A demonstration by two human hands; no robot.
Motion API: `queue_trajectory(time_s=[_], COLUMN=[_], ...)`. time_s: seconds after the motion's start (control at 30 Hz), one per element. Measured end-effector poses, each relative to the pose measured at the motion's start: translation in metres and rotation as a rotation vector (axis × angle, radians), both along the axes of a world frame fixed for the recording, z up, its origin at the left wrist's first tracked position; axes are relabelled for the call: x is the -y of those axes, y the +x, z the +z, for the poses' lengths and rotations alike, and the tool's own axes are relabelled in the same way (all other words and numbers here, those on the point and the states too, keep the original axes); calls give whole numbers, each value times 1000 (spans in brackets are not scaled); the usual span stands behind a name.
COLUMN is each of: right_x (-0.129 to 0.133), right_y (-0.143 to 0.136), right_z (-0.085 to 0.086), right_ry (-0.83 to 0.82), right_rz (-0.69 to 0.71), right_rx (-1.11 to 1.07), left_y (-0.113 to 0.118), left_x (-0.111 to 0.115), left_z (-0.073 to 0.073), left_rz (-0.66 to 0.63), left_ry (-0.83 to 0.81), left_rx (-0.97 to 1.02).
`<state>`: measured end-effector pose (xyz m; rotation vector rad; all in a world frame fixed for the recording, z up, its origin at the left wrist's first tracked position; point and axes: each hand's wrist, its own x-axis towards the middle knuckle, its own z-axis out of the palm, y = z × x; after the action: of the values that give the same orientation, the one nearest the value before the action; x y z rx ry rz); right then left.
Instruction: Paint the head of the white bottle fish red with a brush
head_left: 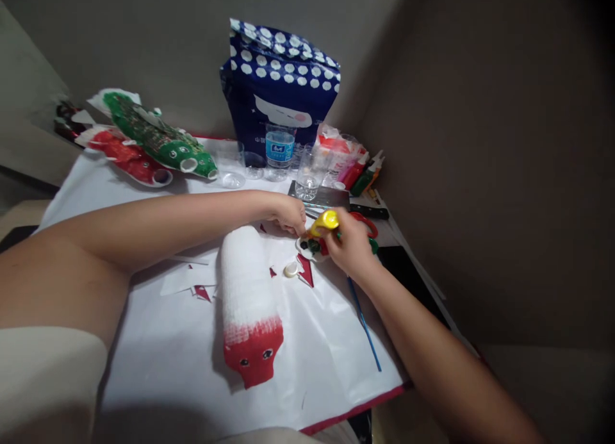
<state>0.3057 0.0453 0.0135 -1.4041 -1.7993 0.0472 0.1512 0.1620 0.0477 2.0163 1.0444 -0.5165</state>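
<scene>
My right hand point(353, 245) is closed around a yellow paint bottle point(325, 221), tipped with its nozzle end down toward a white paint palette point(317, 255). Dark, green and red paint shows on the palette, which my hand partly covers. My left hand point(289, 214) has its fingers curled at the palette's left edge, near the nozzle; what they grip, if anything, is hidden. Nearer me lies a white gauze-covered fish shape point(247, 284) with a red painted head and two eyes. Beside the palette sits a small round white cap point(291, 269).
A blue paintbrush point(365, 325) lies at right. Behind are a knife point(369, 211), red-handled scissors point(365, 223), clear cups point(307, 175), paint bottles point(368, 175) and a tall blue bag point(283, 79). Green point(163, 139) and red point(127, 159) fish stand back left. Red scraps point(202, 293) lie about.
</scene>
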Motion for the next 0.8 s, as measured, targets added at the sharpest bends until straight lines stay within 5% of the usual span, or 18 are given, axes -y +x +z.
queue_trajectory(time_s=[0.8], right_x=[-2], right_y=[-3], right_z=[4], right_ry=[-28], right_rz=[-18], right_rx=[20], left_y=[0], left_x=[0], left_z=[1], left_rz=[10], left_ry=[22], left_rx=[14])
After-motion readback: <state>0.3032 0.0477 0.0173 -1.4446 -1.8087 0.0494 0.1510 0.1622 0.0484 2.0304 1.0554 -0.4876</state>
